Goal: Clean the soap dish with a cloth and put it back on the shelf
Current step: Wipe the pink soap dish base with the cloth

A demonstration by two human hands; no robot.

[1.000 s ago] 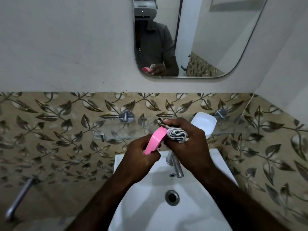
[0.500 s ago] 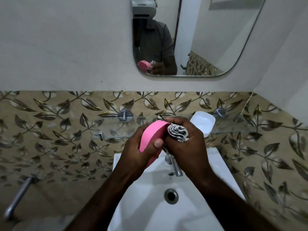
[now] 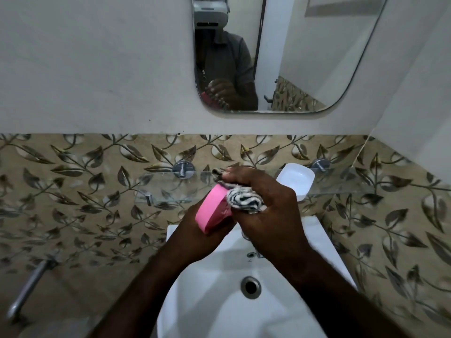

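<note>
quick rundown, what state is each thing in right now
pink soap dish: tilted on edge, held in left hand, off the shelf
striped cloth: bunched in right hand, pressed against the dish
white dish: resting on the glass shelf
sink: drain open, no water visible

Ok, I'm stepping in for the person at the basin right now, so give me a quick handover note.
Left hand: holds the pink soap dish tilted on edge over the sink.
Right hand: grips the striped cloth, pressed against the dish.
White dish part sits on the glass shelf.
Done: wiping is under way.
Left: finish wiping, then set the pink dish back on the shelf.
</note>
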